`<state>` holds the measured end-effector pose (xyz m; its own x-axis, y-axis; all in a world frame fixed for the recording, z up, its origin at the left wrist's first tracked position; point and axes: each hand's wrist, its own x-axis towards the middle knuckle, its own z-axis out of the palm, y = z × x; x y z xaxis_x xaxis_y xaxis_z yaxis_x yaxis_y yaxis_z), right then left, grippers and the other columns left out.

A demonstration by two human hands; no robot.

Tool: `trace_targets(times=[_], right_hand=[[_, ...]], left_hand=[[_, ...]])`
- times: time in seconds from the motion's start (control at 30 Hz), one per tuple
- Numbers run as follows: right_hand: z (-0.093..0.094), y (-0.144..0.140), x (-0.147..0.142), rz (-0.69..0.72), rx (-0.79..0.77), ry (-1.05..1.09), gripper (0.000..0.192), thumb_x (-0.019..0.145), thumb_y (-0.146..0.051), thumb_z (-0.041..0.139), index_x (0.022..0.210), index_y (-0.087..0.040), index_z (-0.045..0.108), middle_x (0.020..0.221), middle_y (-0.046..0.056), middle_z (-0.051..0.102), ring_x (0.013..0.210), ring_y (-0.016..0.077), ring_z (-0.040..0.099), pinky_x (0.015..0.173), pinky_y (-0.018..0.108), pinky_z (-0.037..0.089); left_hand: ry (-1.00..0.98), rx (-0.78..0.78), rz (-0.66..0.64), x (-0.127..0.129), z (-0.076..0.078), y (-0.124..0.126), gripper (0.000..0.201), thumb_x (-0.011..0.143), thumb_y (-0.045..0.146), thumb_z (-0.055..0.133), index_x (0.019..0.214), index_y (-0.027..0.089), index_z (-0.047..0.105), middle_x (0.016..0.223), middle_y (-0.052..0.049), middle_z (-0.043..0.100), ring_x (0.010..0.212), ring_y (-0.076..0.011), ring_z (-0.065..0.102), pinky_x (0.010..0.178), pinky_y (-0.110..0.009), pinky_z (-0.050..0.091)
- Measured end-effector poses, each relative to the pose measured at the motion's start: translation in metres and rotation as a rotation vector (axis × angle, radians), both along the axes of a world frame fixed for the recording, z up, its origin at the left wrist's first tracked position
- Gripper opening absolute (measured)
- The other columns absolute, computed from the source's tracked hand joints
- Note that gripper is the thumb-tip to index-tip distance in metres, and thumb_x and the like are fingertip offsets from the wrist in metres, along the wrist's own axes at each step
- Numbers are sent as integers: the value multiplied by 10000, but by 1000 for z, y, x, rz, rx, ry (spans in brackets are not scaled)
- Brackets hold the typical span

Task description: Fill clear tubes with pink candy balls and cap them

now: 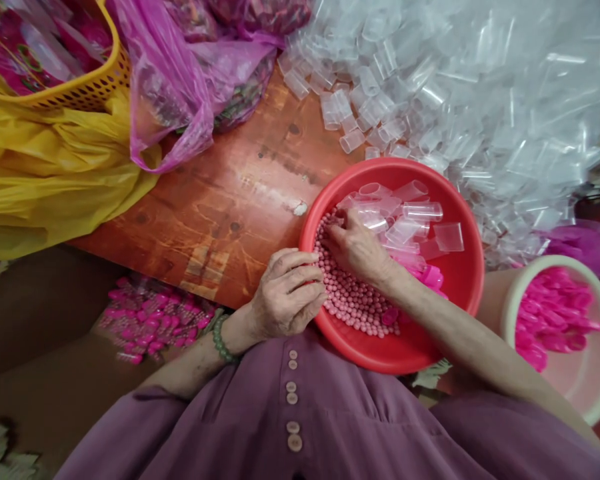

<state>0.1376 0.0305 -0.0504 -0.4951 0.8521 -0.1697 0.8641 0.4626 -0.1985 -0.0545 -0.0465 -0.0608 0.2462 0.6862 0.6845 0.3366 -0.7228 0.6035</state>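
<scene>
Your left hand (286, 293) curls loosely at the red basin (460, 280) rim, holding nothing visible; your right hand (356, 248), inside it, pinches at pink beads (350, 297) beside clear tubes (410, 217).

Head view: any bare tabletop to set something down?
One bare patch of wooden table, bordered by pink bag, yellow bag, red basin and left hand. Crowded at the clear cup pile and in the basin, where the right hand works the pink beads.
</scene>
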Motion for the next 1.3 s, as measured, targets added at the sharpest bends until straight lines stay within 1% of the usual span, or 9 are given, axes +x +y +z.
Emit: trace_targets(times=[0.17,0.3,0.43,0.53,0.63,0.73,0.93,1.13,1.3], right_hand=[[1,-20,7,-37,-132,198,197,882,-280,607,920,-139,738,1045,137,578,957,247,589,877,403,513],[5,-34,12,15,-334,277,174,861,-229,612,916,-161,763,988,106,613,906,221,602,848,377,503],[6,-39,21,-24,-597,398,143,839,-211,627,818,-165,761,885,63,654,859,180,606,829,328,494],[5,-34,30,-127,-936,454,154,803,-308,683,797,-172,754,794,20,680,750,144,606,712,273,498],[4,-30,34,-316,-1257,524,278,701,-437,773,789,-174,753,678,-6,675,592,112,563,557,242,456],[3,-31,30,-503,-1424,690,293,642,-438,825,686,-165,727,548,-22,620,480,82,492,463,223,386],[0,-39,24,-731,-1437,1009,249,751,-391,771,709,-151,720,599,1,663,485,70,499,440,200,387],[16,-43,20,-679,-1438,1202,301,883,-382,635,738,-123,683,552,-7,633,473,64,498,439,183,378],[26,-49,25,-661,-1265,1250,364,859,-487,628,793,-133,685,645,16,670,527,86,552,483,211,413]], left_hand=[[-20,15,-1,1,1,2,70,838,198,615,802,176,671,849,-59,729,1023,-224,618,937,-419,502],[-25,12,-7,1,1,2,64,832,187,624,797,173,675,842,-62,729,1028,-225,616,936,-411,505],[5,-3,2,1,-1,0,82,847,200,610,802,182,677,858,-54,729,1057,-230,607,976,-435,485],[33,-24,13,0,0,-1,89,854,203,610,809,195,686,872,-40,731,1078,-224,609,1038,-463,451],[84,-58,29,-1,7,-3,88,855,205,623,802,203,693,877,-23,739,1080,-219,625,1105,-493,400],[181,-109,28,-2,19,-5,120,858,308,651,815,212,708,872,-22,746,1096,-244,634,1158,-551,321],[420,-205,-108,3,43,-8,357,835,450,670,1040,159,705,1089,-102,733,1174,-313,598,1165,-591,283],[591,-168,-168,17,50,2,353,872,388,631,1114,136,683,1087,-114,717,1050,-281,633,1144,-563,307],[437,-187,-177,23,50,13,236,909,298,580,1066,167,699,1111,-108,679,1005,-245,630,959,-463,470]])
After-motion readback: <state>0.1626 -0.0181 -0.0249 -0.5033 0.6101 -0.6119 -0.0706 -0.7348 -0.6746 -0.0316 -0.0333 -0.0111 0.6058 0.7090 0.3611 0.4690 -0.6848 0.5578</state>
